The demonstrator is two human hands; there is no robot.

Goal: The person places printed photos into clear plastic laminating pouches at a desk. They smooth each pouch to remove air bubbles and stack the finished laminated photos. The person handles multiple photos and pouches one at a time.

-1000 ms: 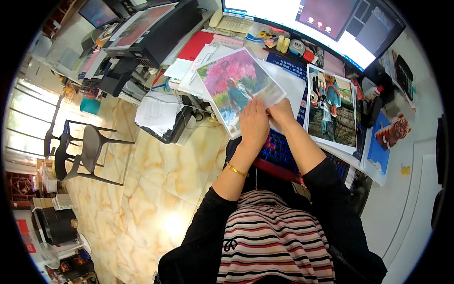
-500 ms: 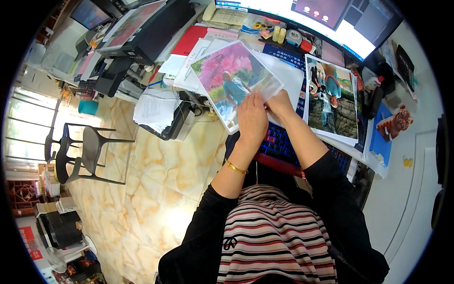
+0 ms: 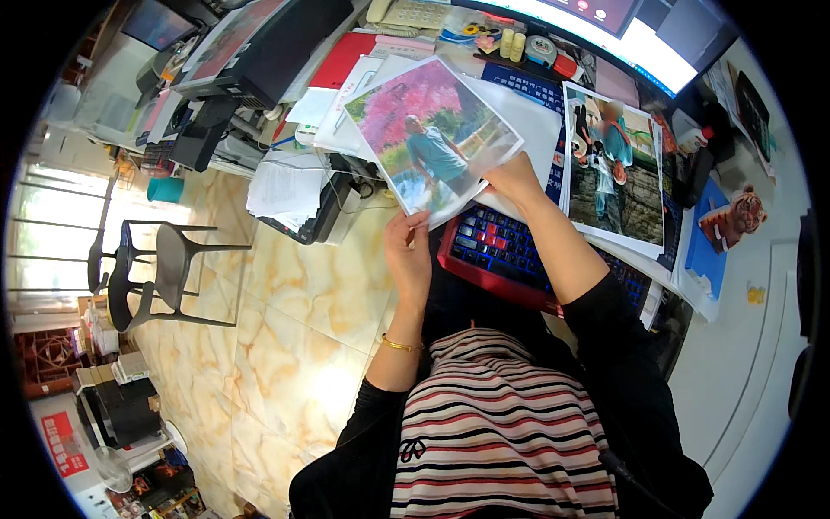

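Between my two hands I hold a large photo print (image 3: 432, 138), tilted, showing a person in a light blue top in front of pink blossom. A clear film seems to lie over it. My left hand (image 3: 408, 246) pinches its lower left corner between thumb and fingers. At the lower right edge, my right hand (image 3: 513, 180) grips the print, its fingertips partly hidden. To the right lies another photo print (image 3: 616, 177), on top of white sheets. Under the held print is a white sheet (image 3: 527, 121). A red-framed keyboard (image 3: 493, 251) with lit keys sits just below it.
A monitor (image 3: 640, 52) stands along the desk's far edge. To the left are a black printer (image 3: 268, 60), a red folder (image 3: 346, 59) and a paper stack (image 3: 285, 186). At right, a tiger figure (image 3: 735, 219) rests by a blue folder (image 3: 702, 238). Chairs (image 3: 173, 268) stand on the floor.
My left hand has moved down and left, from lying on the print's lower right part to pinching its lower left corner. The right hand keeps its hold.
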